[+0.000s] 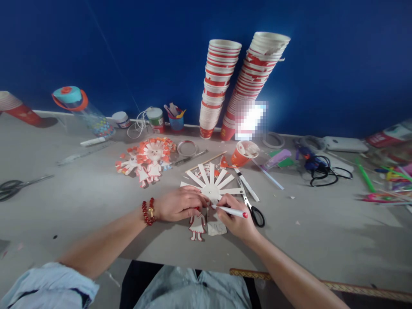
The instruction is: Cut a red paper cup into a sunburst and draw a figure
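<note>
A paper cup cut into fanned white strips [210, 190] lies spread on the table in front of me. My left hand [182, 204] rests on its near left edge, fingers bent and holding it. A marker with a white barrel and red end [232, 211] is gripped in my right hand [240, 219], its tip close to the cup's near edge and my left fingertips. Just below my left fingers lies a red-edged paper doll cutout [197, 225], its upper part covered. Beside it is a scrap of paper with pencil marks [216, 228]. Black-handled scissors [256, 213] lie by my right hand.
Finished-looking paper figures [151, 159] lie at the back left. Two tall cup stacks [215, 90] lean toward the blue wall, near a red cup [243, 154]. A bottle [85, 113] and other scissors [19, 186] are left; a glue gun [309, 159] is right.
</note>
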A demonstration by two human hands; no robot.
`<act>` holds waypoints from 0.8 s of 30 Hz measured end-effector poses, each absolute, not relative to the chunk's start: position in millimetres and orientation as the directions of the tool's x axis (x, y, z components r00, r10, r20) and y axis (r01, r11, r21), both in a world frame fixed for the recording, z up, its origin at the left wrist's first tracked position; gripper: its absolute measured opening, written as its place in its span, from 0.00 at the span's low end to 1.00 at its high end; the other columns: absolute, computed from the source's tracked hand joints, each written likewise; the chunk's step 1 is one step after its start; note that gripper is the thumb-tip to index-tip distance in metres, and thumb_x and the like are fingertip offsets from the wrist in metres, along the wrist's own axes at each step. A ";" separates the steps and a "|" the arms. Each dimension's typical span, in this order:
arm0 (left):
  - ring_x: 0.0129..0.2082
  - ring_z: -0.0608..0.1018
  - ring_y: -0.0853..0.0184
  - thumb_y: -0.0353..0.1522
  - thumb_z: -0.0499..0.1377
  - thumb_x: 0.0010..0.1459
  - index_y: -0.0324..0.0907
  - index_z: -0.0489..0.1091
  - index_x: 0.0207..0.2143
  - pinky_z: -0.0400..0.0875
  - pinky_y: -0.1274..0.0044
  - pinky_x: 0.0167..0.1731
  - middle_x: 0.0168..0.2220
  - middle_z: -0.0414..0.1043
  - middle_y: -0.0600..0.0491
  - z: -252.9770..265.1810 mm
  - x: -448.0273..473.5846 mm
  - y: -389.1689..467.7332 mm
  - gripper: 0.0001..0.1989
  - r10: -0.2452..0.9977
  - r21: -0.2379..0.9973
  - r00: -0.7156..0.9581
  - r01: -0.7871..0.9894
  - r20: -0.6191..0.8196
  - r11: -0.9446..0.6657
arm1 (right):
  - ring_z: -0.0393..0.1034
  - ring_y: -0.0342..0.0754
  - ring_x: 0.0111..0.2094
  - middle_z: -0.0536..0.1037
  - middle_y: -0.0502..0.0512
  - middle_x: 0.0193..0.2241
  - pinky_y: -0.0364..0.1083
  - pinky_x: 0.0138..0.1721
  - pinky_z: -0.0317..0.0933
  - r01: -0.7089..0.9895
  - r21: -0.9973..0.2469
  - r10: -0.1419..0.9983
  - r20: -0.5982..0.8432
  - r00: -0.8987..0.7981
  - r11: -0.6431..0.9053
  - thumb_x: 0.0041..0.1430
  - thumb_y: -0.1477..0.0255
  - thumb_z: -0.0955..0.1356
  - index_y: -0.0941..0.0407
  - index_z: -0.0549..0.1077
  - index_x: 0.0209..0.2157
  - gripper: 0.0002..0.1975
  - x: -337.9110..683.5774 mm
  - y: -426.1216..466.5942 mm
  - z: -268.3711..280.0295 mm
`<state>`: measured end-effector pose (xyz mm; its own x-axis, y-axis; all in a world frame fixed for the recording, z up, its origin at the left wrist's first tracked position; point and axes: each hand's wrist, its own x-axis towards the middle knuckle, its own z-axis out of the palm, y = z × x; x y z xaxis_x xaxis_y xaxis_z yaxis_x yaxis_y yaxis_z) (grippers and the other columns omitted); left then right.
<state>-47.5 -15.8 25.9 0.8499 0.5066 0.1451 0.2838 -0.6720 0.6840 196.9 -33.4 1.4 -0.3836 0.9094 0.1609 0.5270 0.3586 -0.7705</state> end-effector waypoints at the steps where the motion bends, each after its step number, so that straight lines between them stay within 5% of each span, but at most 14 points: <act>1: 0.53 0.73 0.62 0.35 0.47 0.68 0.43 0.67 0.43 0.53 0.67 0.63 0.52 0.73 0.47 25.7 -47.6 -15.9 0.10 0.507 0.680 0.850 0.286 0.146 -0.675 | 0.59 0.42 0.20 0.65 0.44 0.18 0.40 0.24 0.53 0.527 -0.770 0.909 0.161 -0.385 0.360 0.53 0.74 0.63 0.53 0.64 0.25 0.04 196.7 -33.3 1.7; 24: 0.53 0.73 0.63 0.35 0.46 0.69 0.42 0.67 0.43 0.54 0.67 0.62 0.52 0.73 0.47 25.0 -47.6 -15.9 0.12 0.510 0.685 0.847 0.283 0.150 -0.672 | 0.63 0.43 0.21 0.69 0.47 0.19 0.41 0.25 0.55 0.550 -0.729 0.881 0.154 -0.447 0.407 0.53 0.73 0.63 0.54 0.65 0.25 0.04 195.0 -34.4 6.2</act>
<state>-47.6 -15.9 25.0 0.8470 0.5099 0.1501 0.2830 -0.6717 0.6847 195.0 -34.4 6.2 -0.4472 0.8811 0.1539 0.5501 0.4066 -0.7294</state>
